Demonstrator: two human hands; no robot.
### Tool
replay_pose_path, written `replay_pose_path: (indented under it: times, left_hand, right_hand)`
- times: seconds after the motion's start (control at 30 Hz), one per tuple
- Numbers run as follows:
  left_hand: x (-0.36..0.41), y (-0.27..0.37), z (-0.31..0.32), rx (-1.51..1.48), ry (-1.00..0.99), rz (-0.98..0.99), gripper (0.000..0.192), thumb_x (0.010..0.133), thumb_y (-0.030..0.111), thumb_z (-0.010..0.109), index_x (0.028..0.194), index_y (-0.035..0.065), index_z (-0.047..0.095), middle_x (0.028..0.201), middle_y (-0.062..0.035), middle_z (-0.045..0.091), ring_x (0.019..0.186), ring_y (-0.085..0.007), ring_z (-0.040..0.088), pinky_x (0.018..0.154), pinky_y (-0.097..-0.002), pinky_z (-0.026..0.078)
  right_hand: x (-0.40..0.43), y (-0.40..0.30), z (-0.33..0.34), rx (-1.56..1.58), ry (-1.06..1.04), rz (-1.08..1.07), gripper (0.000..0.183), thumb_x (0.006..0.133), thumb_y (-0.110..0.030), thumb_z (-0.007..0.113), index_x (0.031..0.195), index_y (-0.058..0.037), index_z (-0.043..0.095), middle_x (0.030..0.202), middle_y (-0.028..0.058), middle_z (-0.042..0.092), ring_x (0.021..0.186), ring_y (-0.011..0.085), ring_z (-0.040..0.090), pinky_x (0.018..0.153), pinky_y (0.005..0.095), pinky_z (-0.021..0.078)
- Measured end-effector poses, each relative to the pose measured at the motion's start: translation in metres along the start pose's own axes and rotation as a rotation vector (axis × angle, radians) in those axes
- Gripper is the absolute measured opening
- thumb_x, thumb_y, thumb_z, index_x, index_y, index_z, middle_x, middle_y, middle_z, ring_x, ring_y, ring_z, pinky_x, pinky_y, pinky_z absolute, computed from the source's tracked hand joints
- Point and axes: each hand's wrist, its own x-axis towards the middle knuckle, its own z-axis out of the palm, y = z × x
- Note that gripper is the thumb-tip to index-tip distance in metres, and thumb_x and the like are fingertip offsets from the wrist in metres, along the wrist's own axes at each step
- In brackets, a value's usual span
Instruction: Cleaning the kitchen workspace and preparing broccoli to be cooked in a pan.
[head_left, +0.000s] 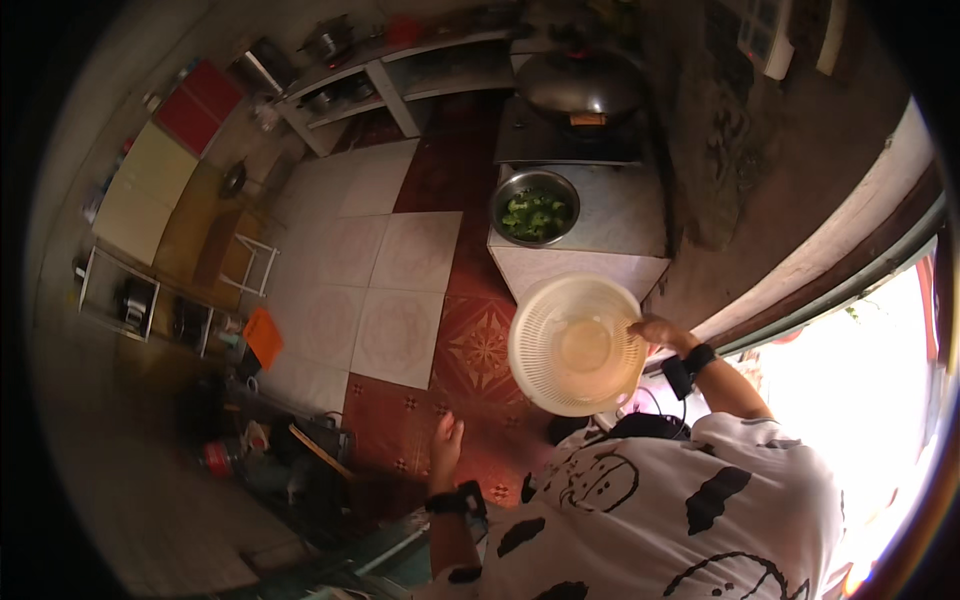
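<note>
A cream plastic colander (585, 345) with slotted sides is tilted in front of my body, its inside towards me. My right hand (664, 332) grips its rim at the right side, thumb on the inner wall. Nothing shows inside the colander. My left hand (448, 436) hangs in the air over the red floor tiles, away from the colander, with loosely bent fingers and nothing visible in it. Beyond the colander, a steel bowl (497, 214) of green broccoli pieces (534, 214) stands at the left edge of the tiled counter (611, 206).
A large wok with a domed metal lid (577, 84) sits on the stove (525, 142) behind the bowl. Shelving (450, 94) with pots runs along the far wall. At left are a white metal stool frame (255, 262) and an orange sheet (262, 337). Bright daylight enters at right.
</note>
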Motion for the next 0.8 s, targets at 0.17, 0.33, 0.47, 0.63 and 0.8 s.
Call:
replay_pose_path:
  times: [0.17, 0.33, 0.47, 0.63, 0.8]
  left_hand:
    - [0.124, 0.085, 0.034, 0.396, -0.197, 0.235, 0.052, 0.083, 0.027, 0.054, 0.126, 0.0037, 0.037, 0.123, -0.02, 0.044, 0.112, -0.0295, 0.045, 0.09, -0.0338, 0.038]
    - [0.228, 0.168, 0.092, 0.722, -0.314, 0.679, 0.049, 0.082, 0.027, 0.051, 0.126, 0.0111, 0.039, 0.128, -0.0157, 0.04, 0.113, -0.0343, 0.042, 0.092, -0.0371, 0.036]
    - [0.317, 0.199, 0.137, 0.914, -0.472, 0.783, 0.046, 0.082, 0.025, 0.048, 0.126, 0.0127, 0.04, 0.132, -0.0117, 0.035, 0.117, -0.0313, 0.037, 0.095, -0.041, 0.032]
    - [0.415, 0.21, 0.19, 1.272, -0.829, 0.915, 0.047, 0.081, 0.022, 0.049, 0.127, 0.0186, 0.039, 0.138, -0.0089, 0.026, 0.127, -0.0295, 0.022, 0.1, -0.0496, 0.022]
    - [0.436, 0.238, 0.223, 1.451, -1.06, 0.992, 0.061, 0.079, 0.029, 0.052, 0.133, 0.0253, 0.026, 0.143, -0.0088, -0.001, 0.131, -0.0331, 0.002, 0.095, -0.0627, 0.018]
  right_hand:
    - [0.011, 0.017, -0.022, 0.182, 0.211, 0.098, 0.043, 0.075, -0.026, 0.05, 0.109, 0.0, 0.049, 0.088, 0.015, 0.06, 0.068, 0.0255, 0.061, 0.049, 0.0338, 0.053]
    - [0.0, 0.008, -0.024, 0.4, 0.35, 0.061, 0.043, 0.074, -0.022, 0.052, 0.108, 0.0035, 0.049, 0.085, 0.0151, 0.06, 0.064, 0.0244, 0.061, 0.044, 0.0312, 0.0518]
    - [-0.007, 0.001, -0.009, 0.493, 0.565, 0.077, 0.039, 0.074, -0.02, 0.053, 0.104, 0.0053, 0.05, 0.078, 0.0158, 0.06, 0.059, 0.0224, 0.06, 0.044, 0.0297, 0.0516]
    - [-0.009, -0.023, 0.033, 0.753, 0.835, 0.104, 0.042, 0.076, -0.019, 0.051, 0.11, 0.0042, 0.045, 0.09, 0.0132, 0.058, 0.069, 0.021, 0.061, 0.054, 0.0294, 0.0527]
    - [-0.004, -0.06, 0.083, 0.944, 1.057, 0.13, 0.042, 0.075, -0.018, 0.051, 0.11, 0.0039, 0.045, 0.089, 0.0126, 0.058, 0.069, 0.0209, 0.061, 0.053, 0.0296, 0.0528]
